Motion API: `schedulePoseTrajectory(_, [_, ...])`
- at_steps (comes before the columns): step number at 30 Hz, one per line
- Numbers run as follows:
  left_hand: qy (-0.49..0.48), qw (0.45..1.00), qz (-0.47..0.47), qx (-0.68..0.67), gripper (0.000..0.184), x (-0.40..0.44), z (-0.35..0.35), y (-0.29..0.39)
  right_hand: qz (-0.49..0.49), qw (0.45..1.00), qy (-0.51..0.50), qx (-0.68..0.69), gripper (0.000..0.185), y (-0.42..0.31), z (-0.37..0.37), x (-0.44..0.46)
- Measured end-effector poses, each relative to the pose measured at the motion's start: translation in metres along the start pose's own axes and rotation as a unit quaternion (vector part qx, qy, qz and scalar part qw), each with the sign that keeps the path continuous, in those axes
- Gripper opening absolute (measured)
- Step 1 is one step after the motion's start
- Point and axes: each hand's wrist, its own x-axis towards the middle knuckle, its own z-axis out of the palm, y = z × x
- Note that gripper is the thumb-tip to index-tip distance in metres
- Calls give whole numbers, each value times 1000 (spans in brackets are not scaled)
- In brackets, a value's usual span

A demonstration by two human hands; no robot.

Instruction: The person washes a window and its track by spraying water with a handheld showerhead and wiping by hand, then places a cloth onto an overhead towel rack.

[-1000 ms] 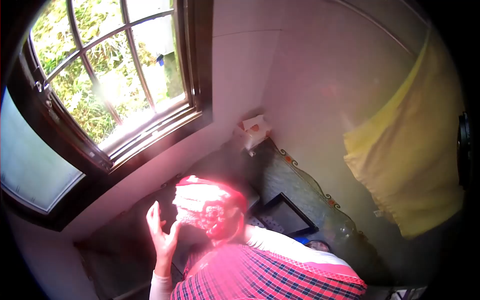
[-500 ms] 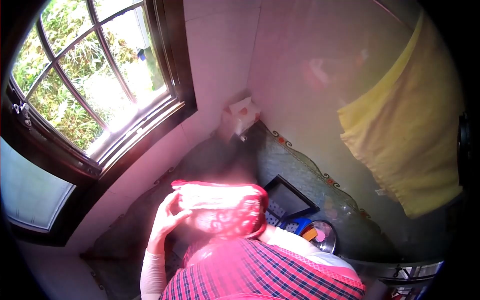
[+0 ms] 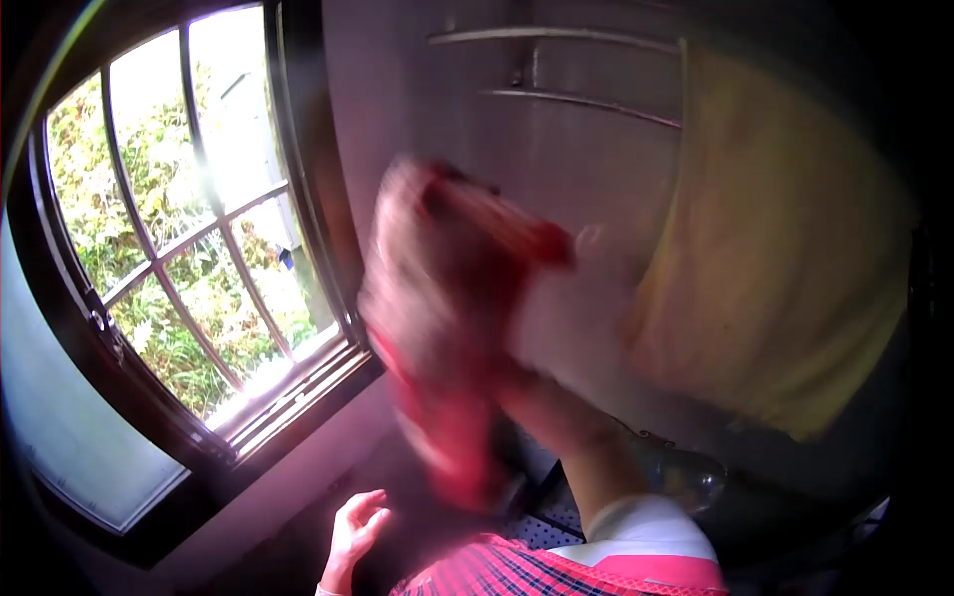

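Note:
A red and white patterned cloth [image 3: 447, 298], blurred by motion, hangs raised in the middle of the view. My right hand [image 3: 512, 382] is at its lower right side, largely hidden by the cloth, with the bare forearm stretched up toward it and a white sleeve at the elbow. Lower down and to the left, my left hand [image 3: 358, 526] is apart from the cloth, its fingers slightly curled and spread, holding nothing. A plaid apron [image 3: 497, 568] covers my front at the bottom edge.
A dark-framed window [image 3: 184, 209] is on the left. Metal rails [image 3: 576, 38] run along the wall above, and a yellow cloth [image 3: 765, 258] hangs at the right. Beyond my right arm are a clear rounded object [image 3: 696, 477] and a dotted surface [image 3: 545, 531].
The red cloth has risen from near my chest with my right arm and opened out. My left hand has let go and is lower. The view has tilted up toward the rails.

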Motion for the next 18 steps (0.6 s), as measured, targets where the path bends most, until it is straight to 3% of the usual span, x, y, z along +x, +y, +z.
schedulePoseTrajectory(2, [-2,1000,-9,-13,36,3,3,13,-132,988,25,-74,48,-7,36,73])
schedulePoseTrajectory(5, [-1,999,-1,40,34,6,-4,19,-226,957,55,-174,49,-5,83,150])
schedulePoseTrajectory(9, [63,998,14,-25,33,-4,-20,5,-314,899,113,-282,45,74,116,132])
schedulePoseTrajectory(11, [88,996,16,3,32,-12,-30,-6,-238,884,15,-403,40,108,89,82])
schedulePoseTrajectory(13, [93,996,-2,9,30,-19,-45,-26,-154,904,-68,-392,41,134,61,48])
schedulePoseTrajectory(14, [124,982,14,140,31,-29,-32,22,-167,918,-72,-352,43,147,51,39])
schedulePoseTrajectory(18, [138,982,-11,126,30,-40,-37,8,-200,954,-100,-201,54,190,15,23])
